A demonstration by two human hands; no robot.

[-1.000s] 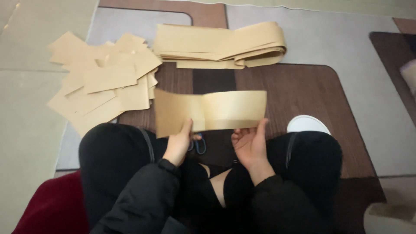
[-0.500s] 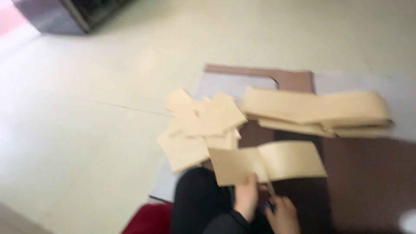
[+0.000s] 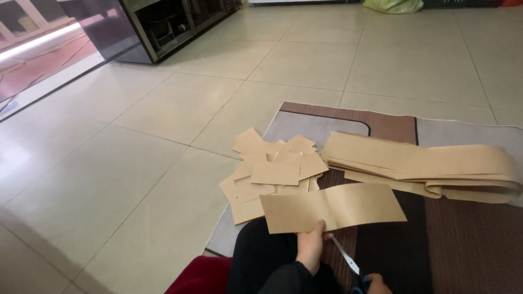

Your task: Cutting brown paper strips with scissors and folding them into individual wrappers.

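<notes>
Just above the lap, at the lower middle of the head view, a strip of tan paper (image 3: 333, 207) is held flat and level by the left hand (image 3: 311, 247), its lower edge pinched between thumb and fingers — a grip that leaves the rest of the strip free and stretched out to the right. Below it a pair of scissors (image 3: 348, 264) is pointed up towards that lower edge, blades slightly parted; the blue handle is gripped by the right hand (image 3: 375, 284), of which only the top shows at the frame edge. To the left, a loose pile of cut paper pieces (image 3: 272, 171) lies partly on the rug (image 3: 463, 245) and partly on the tiled floor (image 3: 136, 136), within easy reach of the holding hand. Behind the strip, a long folded band of the same paper (image 3: 430, 166) is laid across the rug — well clear of the blades.
</notes>
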